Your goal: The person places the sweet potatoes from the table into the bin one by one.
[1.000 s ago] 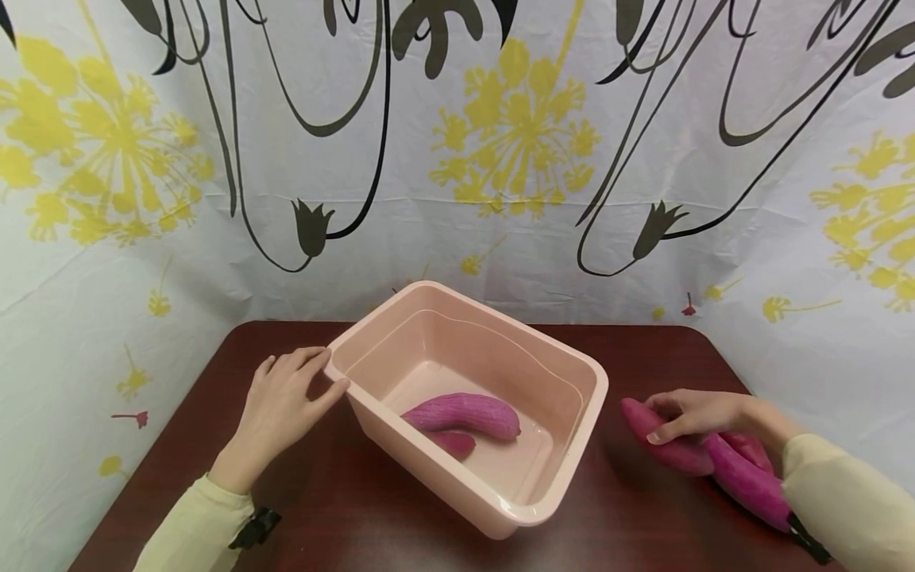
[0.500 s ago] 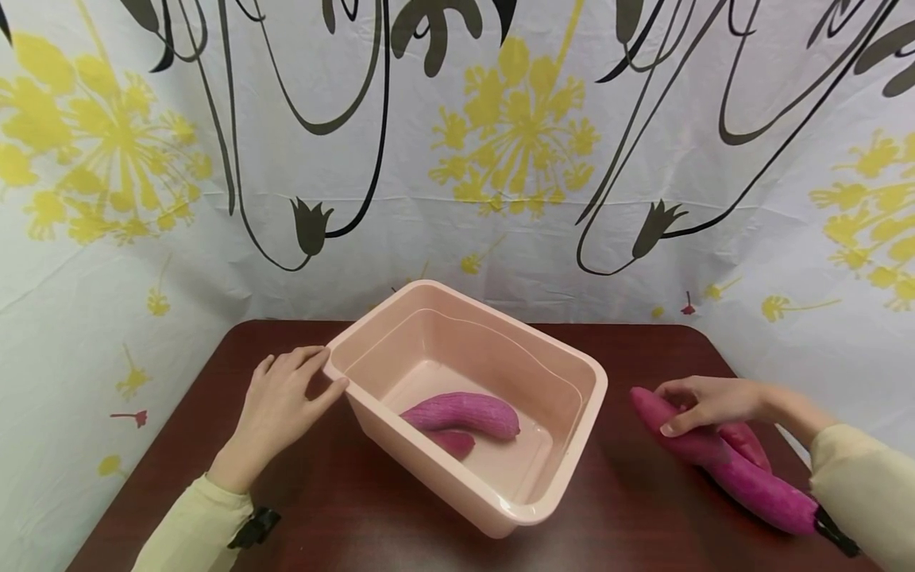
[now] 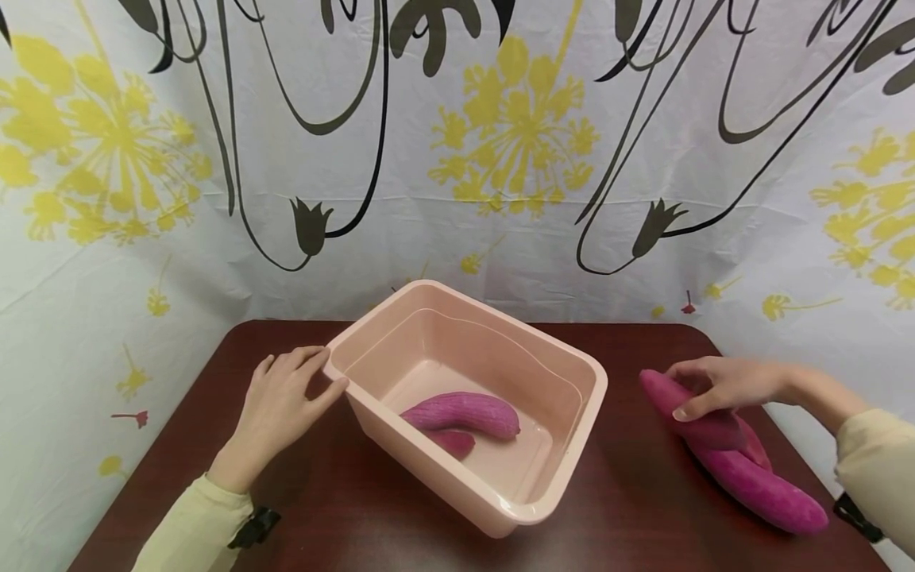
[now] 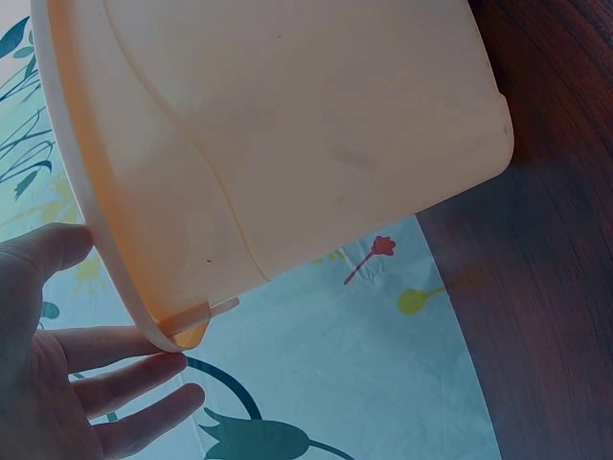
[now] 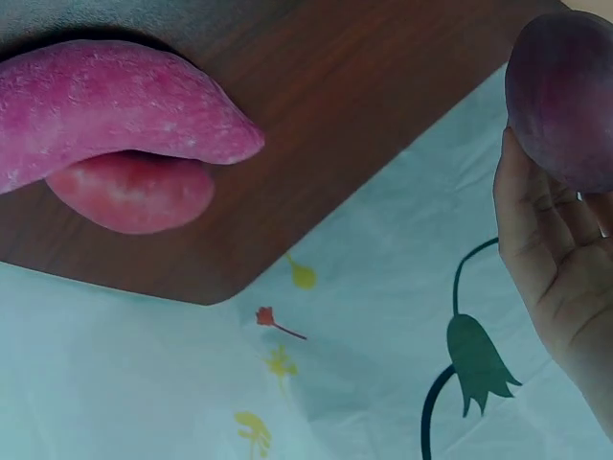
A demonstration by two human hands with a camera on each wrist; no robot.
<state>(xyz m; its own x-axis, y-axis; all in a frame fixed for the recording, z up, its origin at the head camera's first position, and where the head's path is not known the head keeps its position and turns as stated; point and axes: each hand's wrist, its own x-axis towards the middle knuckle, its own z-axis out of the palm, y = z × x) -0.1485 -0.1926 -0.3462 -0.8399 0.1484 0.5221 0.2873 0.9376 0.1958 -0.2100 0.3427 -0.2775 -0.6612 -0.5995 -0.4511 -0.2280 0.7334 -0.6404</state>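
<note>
My left hand touches the near-left corner of a pink plastic basin, thumb and fingers spread along the rim. Inside the basin lie a long curved purple sweet potato and a redder one, partly hidden by the wall and the purple one. On the right, my right hand grips a reddish sweet potato from above. In the right wrist view this held sweet potato is up near the palm. Under it lie a magenta sweet potato and a paler red one, side by side.
The dark red wooden table bears everything and has rounded far corners. A white sheet printed with yellow flowers and dark stems hangs behind and at both sides. Each wrist carries a black strap.
My right hand has moved right and away from me with the gripped sweet potato, which now uncovers more of the magenta one. My left hand and the basin stay put.
</note>
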